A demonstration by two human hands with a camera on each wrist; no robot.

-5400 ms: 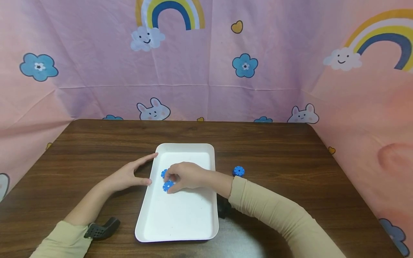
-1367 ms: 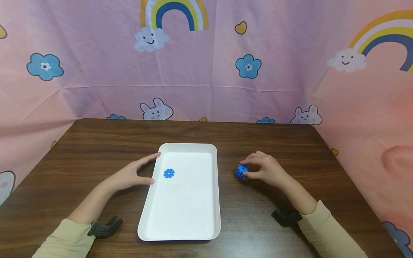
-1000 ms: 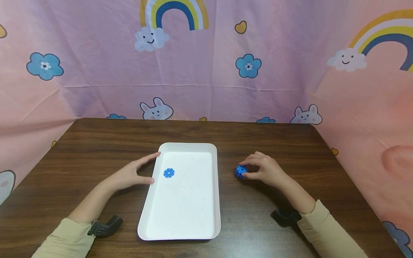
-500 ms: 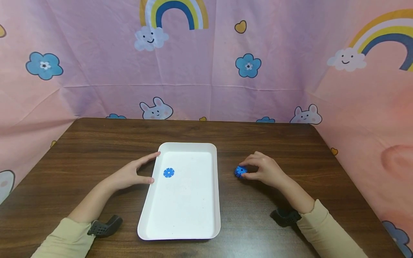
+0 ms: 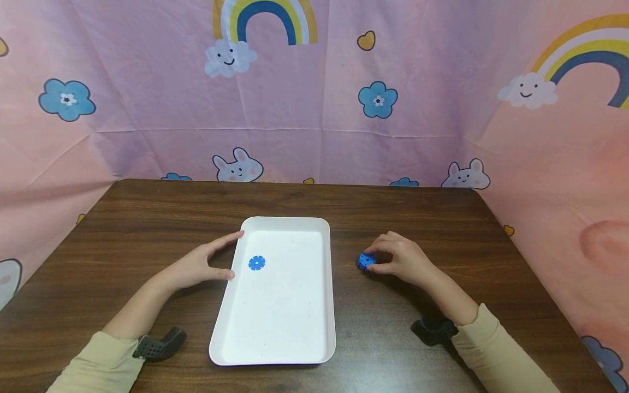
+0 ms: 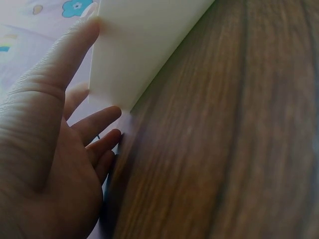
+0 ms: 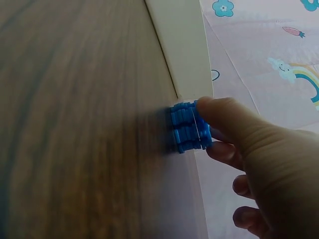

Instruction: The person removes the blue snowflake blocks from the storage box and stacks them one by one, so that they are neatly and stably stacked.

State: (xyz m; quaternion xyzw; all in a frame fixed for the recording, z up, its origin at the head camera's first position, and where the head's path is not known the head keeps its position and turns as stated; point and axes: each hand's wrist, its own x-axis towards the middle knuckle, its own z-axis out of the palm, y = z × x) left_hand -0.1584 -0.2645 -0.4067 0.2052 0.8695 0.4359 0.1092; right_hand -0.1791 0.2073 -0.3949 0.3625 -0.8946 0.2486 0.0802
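Note:
A white tray point(image 5: 272, 322) lies on the table, and a single blue notched disc point(image 5: 257, 263) rests flat in its left part. My left hand point(image 5: 196, 266) has its fingers spread, with thumb and index fingertips touching the tray's left rim. To the right of the tray a short stack of blue notched discs point(image 5: 365, 261) stands on the table. My right hand point(image 5: 404, 258) pinches the stack's upper part between thumb and fingers. From the side, in the right wrist view, the stack point(image 7: 187, 127) shows several layers, with the thumb on its top end.
The dark wooden table point(image 5: 417, 207) reaches back to a pink patterned cloth point(image 5: 295, 109) hung behind and at the sides. A black wrist device point(image 5: 159, 345) sits at the left cuff, another black device point(image 5: 433, 331) at the right one.
My right hand has left the tray, where two discs lay, for the stack; one disc lies there now. Over the last second the stack's tilted top disc has come down flatter. My left hand stays put.

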